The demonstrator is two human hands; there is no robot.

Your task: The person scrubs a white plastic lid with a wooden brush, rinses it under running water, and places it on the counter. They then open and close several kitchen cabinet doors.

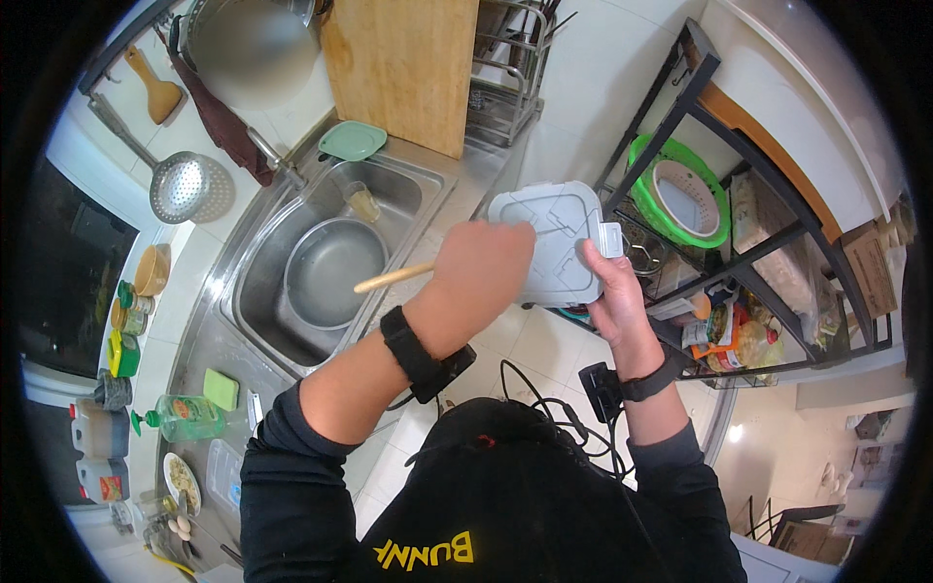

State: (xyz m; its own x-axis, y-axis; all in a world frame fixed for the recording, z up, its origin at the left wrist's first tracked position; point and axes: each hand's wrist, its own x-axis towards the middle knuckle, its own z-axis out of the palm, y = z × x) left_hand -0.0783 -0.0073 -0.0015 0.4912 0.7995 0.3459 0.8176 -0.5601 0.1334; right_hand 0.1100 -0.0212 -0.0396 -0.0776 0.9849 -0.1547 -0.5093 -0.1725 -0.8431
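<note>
My left hand point(482, 271) is closed around a tool with a light wooden handle point(393, 278), which points toward the sink. The tool's working end is hidden behind my fist. My right hand point(618, 295) grips the right edge of a grey plastic container lid point(565, 251), thumb on its face and fingers underneath. A clip flap point(612, 239) sticks out on that side of the lid. My left fist overlaps the lid's left part. Left of my hands, a round metal pot point(335, 273) and a tilted glass point(362, 202) are in the steel sink point(255, 321).
A faucet point(280, 162) reaches over the sink. Behind it are a green lid point(353, 141) and a wooden cutting board point(399, 69). A sponge point(221, 389) and soap bottle point(182, 418) stand at left. A black shelf rack point(660, 124) holds a green basket point(641, 193). Cables point(576, 419) hang before me.
</note>
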